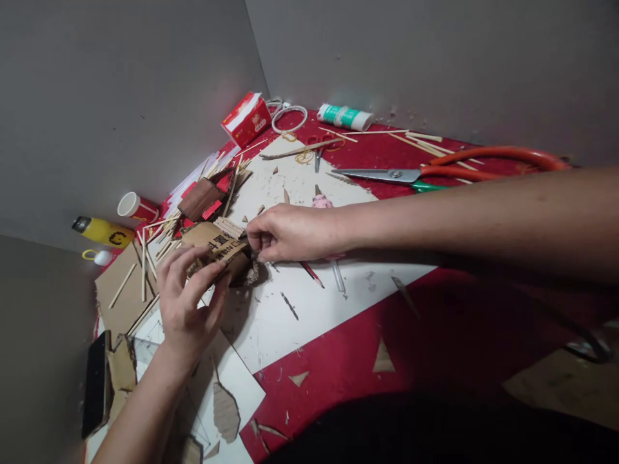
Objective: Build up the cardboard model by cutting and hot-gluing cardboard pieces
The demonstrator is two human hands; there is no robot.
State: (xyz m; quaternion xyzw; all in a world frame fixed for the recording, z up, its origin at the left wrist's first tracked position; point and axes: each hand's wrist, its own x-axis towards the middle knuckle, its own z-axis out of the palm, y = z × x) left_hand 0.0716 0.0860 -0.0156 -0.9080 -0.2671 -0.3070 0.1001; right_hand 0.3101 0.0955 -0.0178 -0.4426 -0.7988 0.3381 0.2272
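Two hands, one scissors, one cup, one glue tube

The worktop is red, with a white sheet spread over its middle. On that sheet, the cardboard piece is plain brown with black printed lettering. Beyond the sheet lie scissors with orange and green handles and grey blades, a white tube banded in green, and a red box with a white stripe. Left of the sheet stand a red-and-white cup and a yellow bottle with a black mark; pale wooden sticks lie near the cup
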